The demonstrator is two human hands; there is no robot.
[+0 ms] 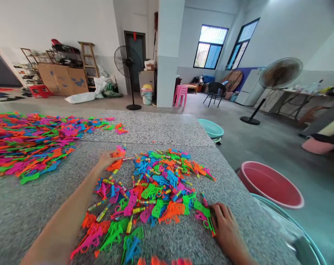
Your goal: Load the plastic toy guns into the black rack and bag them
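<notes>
My left hand (pixel 107 161) is out at the far left side of the nearer pile, fingers closed on an orange plastic toy gun (pixel 116 163). A bit of pink plastic shows just above its fingertips. My right hand (pixel 226 226) lies on the tabletop at the pile's right edge, fingers stretched out, touching a green toy gun (pixel 209 218); its thumb side is partly hidden. Between both hands spreads a loose pile of toy guns (pixel 157 191) in green, pink, blue and orange, mixed with small yellow-labelled tubes (pixel 139 210).
A bigger heap of similar toy guns (pixel 39 140) covers the left of the speckled stone table (pixel 155 127). Off its right edge stand a red tub (pixel 270 184) and a teal basin (pixel 211 129). Standing fans (pixel 129 62) and pink stools (pixel 180 94) are farther back.
</notes>
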